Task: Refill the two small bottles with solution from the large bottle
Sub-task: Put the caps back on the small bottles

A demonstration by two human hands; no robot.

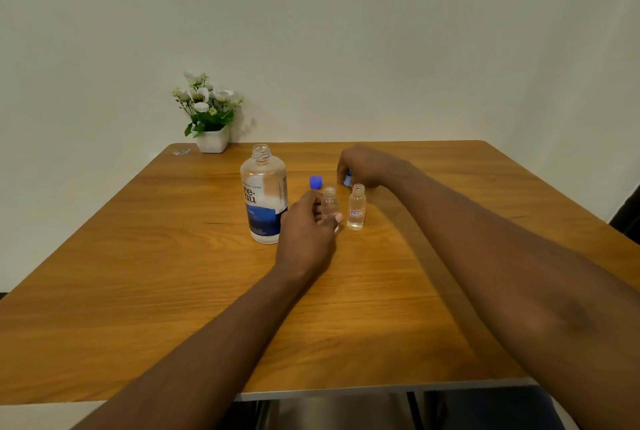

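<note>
The large clear bottle (264, 197) with a blue label stands uncapped on the wooden table (173, 291). Right of it stand two small clear bottles, both uncapped. My left hand (306, 225) grips the left small bottle (329, 202) around its lower body. The right small bottle (356, 208), with a red label, stands free and holds clear liquid. A blue cap (316, 182) sits on the table behind the left small bottle. My right hand (363, 166) reaches behind the right small bottle and pinches a second blue cap (347, 179), mostly hidden by the fingers.
A white pot of artificial flowers (209, 114) stands at the table's far left edge against the wall. A small clear scrap (181, 152) lies beside it. The table's near edge runs across the bottom of the view.
</note>
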